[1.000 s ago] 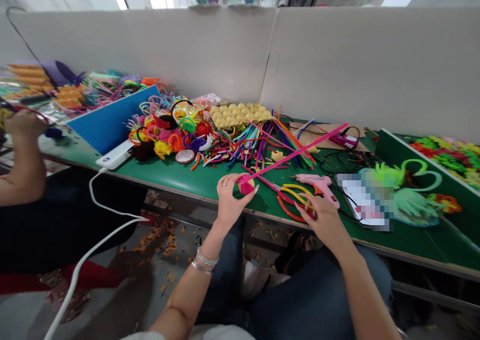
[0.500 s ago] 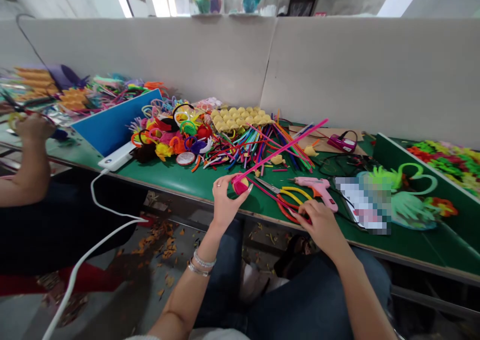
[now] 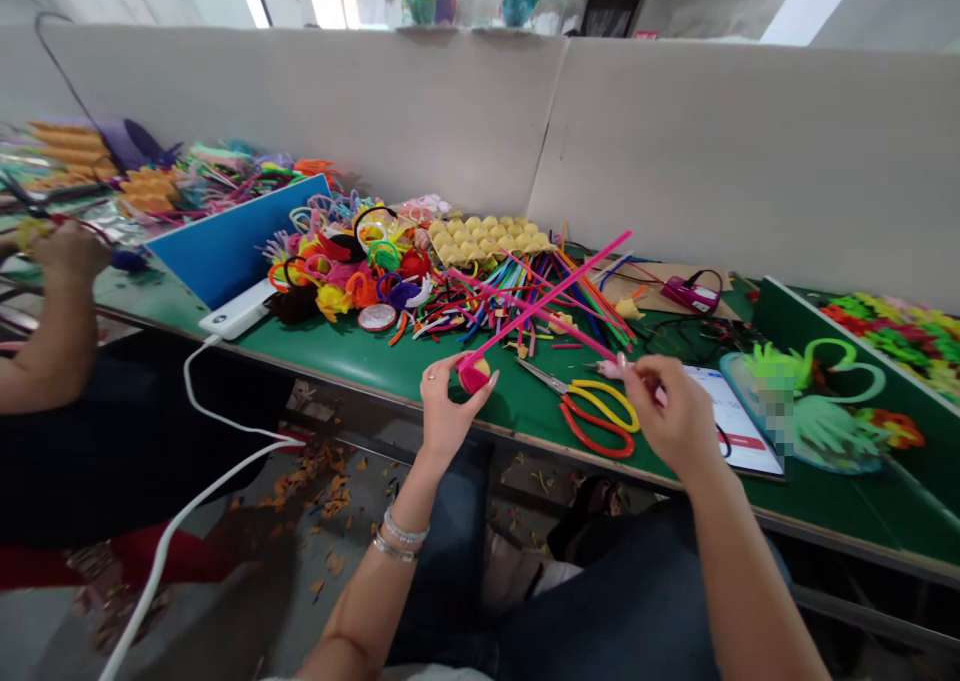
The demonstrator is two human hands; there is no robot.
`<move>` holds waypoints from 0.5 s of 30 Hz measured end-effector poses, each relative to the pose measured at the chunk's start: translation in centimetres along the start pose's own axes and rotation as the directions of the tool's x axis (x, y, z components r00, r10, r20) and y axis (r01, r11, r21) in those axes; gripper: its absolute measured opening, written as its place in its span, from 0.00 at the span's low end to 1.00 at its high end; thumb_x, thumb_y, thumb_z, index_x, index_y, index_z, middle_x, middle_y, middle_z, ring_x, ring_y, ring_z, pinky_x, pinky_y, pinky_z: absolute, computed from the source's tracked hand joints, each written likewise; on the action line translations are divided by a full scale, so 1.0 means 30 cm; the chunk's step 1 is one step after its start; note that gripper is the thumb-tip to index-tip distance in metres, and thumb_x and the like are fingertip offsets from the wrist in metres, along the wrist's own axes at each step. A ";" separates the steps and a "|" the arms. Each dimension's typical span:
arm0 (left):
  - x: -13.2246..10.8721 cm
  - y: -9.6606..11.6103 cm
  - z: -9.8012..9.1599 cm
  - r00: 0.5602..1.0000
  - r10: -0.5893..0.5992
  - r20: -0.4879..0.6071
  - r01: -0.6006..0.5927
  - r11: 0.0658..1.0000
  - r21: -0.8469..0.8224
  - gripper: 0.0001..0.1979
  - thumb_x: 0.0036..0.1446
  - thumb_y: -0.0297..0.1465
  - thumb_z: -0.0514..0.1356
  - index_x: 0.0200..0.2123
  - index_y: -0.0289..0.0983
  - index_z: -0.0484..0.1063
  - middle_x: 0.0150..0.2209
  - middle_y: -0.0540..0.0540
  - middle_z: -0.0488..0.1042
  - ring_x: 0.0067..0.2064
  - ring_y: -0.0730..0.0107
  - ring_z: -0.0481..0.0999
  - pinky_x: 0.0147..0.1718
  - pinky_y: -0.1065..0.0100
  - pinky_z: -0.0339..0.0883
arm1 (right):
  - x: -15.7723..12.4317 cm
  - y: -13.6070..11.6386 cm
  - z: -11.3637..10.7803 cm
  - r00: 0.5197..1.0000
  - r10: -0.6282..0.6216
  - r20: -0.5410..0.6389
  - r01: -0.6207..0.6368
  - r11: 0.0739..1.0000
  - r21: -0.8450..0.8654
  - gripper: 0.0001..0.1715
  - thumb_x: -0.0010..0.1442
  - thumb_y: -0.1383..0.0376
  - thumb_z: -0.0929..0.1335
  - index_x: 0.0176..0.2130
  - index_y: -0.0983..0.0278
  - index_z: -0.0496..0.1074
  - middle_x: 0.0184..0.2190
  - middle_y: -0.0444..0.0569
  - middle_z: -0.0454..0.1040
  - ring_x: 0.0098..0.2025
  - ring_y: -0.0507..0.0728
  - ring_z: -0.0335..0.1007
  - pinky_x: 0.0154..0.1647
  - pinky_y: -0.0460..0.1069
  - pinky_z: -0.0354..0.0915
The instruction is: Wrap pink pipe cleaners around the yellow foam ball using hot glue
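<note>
Between the thumb and fingers of my left hand (image 3: 448,396) is a small round piece wrapped in pink pipe cleaner (image 3: 474,373), with some pale yellow showing. From it a long pink pipe cleaner (image 3: 555,299) sticks up to the right. My right hand (image 3: 667,411) pinches one end of a second pink pipe cleaner (image 3: 592,341), which slants away up-left and crosses the first in view. Scissors (image 3: 600,401) with yellow and red handles lie on the table left of my right hand. That hand mostly hides a pink glue gun (image 3: 609,369).
Behind my hands lie loose pipe cleaners (image 3: 480,311), a yellow egg-carton tray (image 3: 487,239) and fuzzy colourful pieces (image 3: 337,271). A tablet (image 3: 739,426) and a green swan-shaped craft (image 3: 825,411) lie right. A white power strip (image 3: 238,311) and a co-worker's hand (image 3: 71,251) are left.
My right hand has lifted and moved right, raising the second pink pipe cleaner off the scissors. My left hand stays almost in place, still pinching the round piece.
</note>
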State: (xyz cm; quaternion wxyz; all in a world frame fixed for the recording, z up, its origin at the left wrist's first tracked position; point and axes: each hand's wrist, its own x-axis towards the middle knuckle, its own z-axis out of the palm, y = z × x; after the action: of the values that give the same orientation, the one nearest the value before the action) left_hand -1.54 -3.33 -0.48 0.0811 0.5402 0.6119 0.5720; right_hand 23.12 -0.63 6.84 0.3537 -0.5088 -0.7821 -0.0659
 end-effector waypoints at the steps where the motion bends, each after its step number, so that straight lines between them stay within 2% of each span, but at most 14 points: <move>1: 0.000 -0.005 -0.002 1.000 -0.001 -0.006 0.001 1.000 0.003 0.21 0.48 0.42 0.63 0.44 0.39 0.68 0.42 0.43 0.72 0.47 0.62 0.69 0.47 0.60 0.62 | 0.049 -0.015 0.007 0.998 0.037 -0.050 -0.040 0.998 -0.058 0.16 0.61 0.54 0.59 0.33 0.62 0.66 0.24 0.48 0.69 0.24 0.53 0.64 0.27 0.47 0.58; 4: -0.001 -0.018 -0.009 1.000 0.007 -0.022 -0.007 1.000 0.007 0.22 0.47 0.42 0.63 0.44 0.39 0.68 0.42 0.43 0.72 0.46 0.62 0.69 0.46 0.60 0.62 | 0.197 -0.039 0.063 0.983 0.127 -0.135 -0.155 0.963 -0.222 0.20 0.62 0.54 0.55 0.36 0.64 0.66 0.24 0.51 0.70 0.26 0.56 0.67 0.27 0.48 0.56; 7: -0.002 -0.024 -0.017 1.000 0.018 -0.017 -0.018 1.000 -0.005 0.21 0.48 0.41 0.63 0.44 0.39 0.68 0.42 0.43 0.72 0.46 0.62 0.70 0.47 0.60 0.62 | 0.319 -0.024 0.153 0.984 0.173 -0.046 -0.178 0.928 -0.328 0.20 0.63 0.58 0.53 0.40 0.67 0.67 0.27 0.57 0.72 0.30 0.61 0.70 0.30 0.51 0.59; 10: -0.001 -0.022 -0.022 1.000 0.022 0.002 -0.022 1.000 -0.019 0.21 0.48 0.41 0.63 0.45 0.39 0.68 0.43 0.43 0.72 0.46 0.62 0.70 0.47 0.60 0.63 | 0.400 0.012 0.254 0.970 0.244 0.002 -0.229 0.912 -0.340 0.22 0.63 0.62 0.53 0.45 0.72 0.65 0.33 0.66 0.73 0.37 0.66 0.71 0.35 0.57 0.61; 12: 0.000 -0.020 -0.024 1.000 0.024 0.014 -0.023 0.999 -0.026 0.21 0.48 0.40 0.63 0.44 0.39 0.68 0.43 0.43 0.72 0.46 0.62 0.70 0.47 0.60 0.63 | 0.434 0.036 0.322 0.943 0.297 0.149 -0.251 0.930 -0.269 0.21 0.62 0.62 0.55 0.48 0.73 0.64 0.35 0.66 0.73 0.38 0.66 0.71 0.37 0.58 0.63; 13: 0.000 -0.019 -0.024 1.000 0.025 0.019 -0.024 0.999 -0.029 0.21 0.48 0.40 0.63 0.44 0.39 0.68 0.43 0.43 0.73 0.46 0.62 0.70 0.47 0.60 0.63 | 0.444 0.046 0.352 0.928 0.273 0.253 -0.229 0.955 -0.190 0.21 0.61 0.62 0.58 0.49 0.72 0.63 0.37 0.65 0.73 0.40 0.65 0.71 0.39 0.58 0.63; 15: 0.000 -0.020 -0.023 0.999 0.026 0.029 -0.025 0.999 -0.036 0.21 0.48 0.40 0.63 0.44 0.39 0.68 0.43 0.43 0.73 0.46 0.62 0.70 0.47 0.60 0.63 | 0.454 0.057 0.400 0.884 0.114 0.453 -0.164 0.984 0.073 0.25 0.60 0.59 0.60 0.54 0.69 0.61 0.43 0.61 0.73 0.42 0.61 0.70 0.43 0.56 0.65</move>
State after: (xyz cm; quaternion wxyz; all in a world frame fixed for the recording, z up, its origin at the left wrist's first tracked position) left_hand -2.37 -3.59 -0.72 0.0922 0.5547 0.5935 0.5758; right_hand 15.56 15.95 5.95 0.1956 -0.5448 -0.8064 0.1211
